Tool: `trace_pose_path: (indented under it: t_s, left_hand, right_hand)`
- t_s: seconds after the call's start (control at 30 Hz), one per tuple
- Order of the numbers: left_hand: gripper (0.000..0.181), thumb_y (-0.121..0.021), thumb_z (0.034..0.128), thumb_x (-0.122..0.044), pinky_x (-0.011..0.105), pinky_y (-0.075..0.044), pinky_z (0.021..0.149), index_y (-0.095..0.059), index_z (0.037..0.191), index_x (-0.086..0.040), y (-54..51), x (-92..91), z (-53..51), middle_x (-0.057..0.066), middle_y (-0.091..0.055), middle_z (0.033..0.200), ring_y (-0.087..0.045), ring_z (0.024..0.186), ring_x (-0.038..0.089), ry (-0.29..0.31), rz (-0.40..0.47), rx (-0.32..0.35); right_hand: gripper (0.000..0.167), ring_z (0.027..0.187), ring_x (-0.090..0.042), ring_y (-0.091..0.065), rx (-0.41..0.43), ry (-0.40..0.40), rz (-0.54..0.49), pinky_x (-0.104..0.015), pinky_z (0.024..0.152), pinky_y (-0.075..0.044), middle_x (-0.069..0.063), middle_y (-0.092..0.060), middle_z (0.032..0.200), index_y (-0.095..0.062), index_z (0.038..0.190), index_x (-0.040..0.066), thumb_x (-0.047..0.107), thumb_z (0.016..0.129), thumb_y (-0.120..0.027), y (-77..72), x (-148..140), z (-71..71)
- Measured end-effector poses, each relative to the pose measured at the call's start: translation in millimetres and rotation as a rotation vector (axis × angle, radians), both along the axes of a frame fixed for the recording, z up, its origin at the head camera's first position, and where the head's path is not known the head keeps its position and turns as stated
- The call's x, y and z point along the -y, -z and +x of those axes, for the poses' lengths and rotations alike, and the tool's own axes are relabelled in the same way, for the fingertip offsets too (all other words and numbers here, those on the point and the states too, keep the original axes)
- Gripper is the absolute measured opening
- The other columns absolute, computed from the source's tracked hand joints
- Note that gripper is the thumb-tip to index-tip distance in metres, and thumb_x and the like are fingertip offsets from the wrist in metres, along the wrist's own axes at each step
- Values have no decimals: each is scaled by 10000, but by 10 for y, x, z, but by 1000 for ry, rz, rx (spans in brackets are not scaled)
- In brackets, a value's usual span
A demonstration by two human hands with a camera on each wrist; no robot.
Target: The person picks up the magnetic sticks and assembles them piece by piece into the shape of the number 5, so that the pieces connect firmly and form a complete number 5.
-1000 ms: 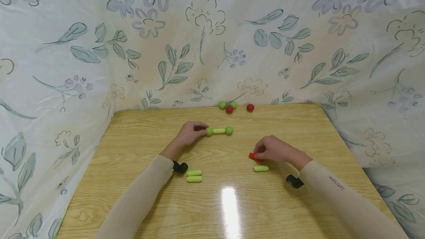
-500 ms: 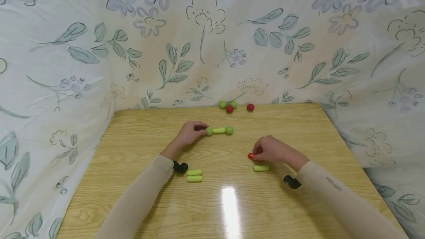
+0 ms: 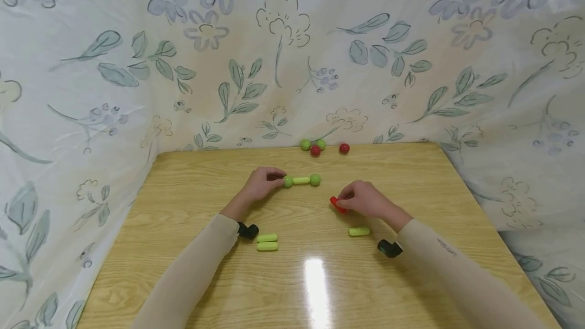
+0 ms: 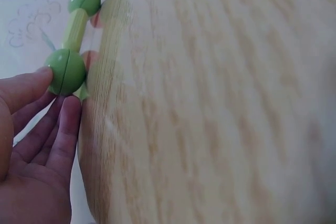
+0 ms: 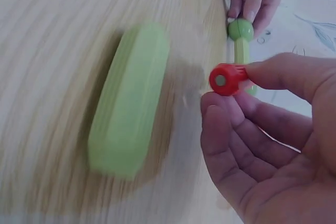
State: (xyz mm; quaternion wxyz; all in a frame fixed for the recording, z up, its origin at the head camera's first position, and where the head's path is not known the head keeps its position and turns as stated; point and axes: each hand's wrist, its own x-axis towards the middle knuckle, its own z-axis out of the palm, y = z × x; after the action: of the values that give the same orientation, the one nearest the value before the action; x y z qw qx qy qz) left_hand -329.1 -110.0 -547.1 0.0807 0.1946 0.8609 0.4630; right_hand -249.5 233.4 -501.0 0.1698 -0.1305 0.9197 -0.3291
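Wooden table (image 3: pixel 274 288); right hand (image 3: pixel 367 199) pinches red rod (image 3: pixel 338 207), axis slanting far-left; left hand (image 3: pixel 261 184), green ball (image 4: pixel 67 72).

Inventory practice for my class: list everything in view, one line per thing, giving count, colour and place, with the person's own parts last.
Table: 1, light wood-brown, centre
Floral cloth: 1, whitish with blue-green pattern, behind and beside
End balls: 2, green, one at each end of a rod
Middle rod: 1, light green, between those
Back balls: 2, green, far edge
Red balls: 2, red, far edge
Loose rods: 3, light green, two left, one right
Red rod: 1, red, pinched
Wrist cameras: 2, black, at wrists
Sleeves: 2, beige, forearms
Left hand: 1, pinching an end ball
Right hand: 1, pinching red rod
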Motion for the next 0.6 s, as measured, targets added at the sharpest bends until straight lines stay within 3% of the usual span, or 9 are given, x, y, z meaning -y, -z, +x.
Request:
trace_pose_path:
  t_s: [0.17,0.6]
  left_hand:
    - [283,-768,1044,-198,424,-542,1025,-786,1287,-54,1,-2,-5,61,-775,1209,-699,1135,237,3,0,3]
    - [283,-776,1037,-195,427,-547,1016,-788,1284,-56,9,16,-63,61,-777,1206,-703,1128,235,7,4,15]
  right_hand:
    - [155,765,-164,-642,47,67,-94,-310,706,-550,7,-747,836,-842,1006,78,224,998,-789,8,130,-29]
    - [165,778,-154,-690,119,119,-214,-297,715,-598,-17,-762,860,-842,984,53,210,992,-795,52,523,-172]
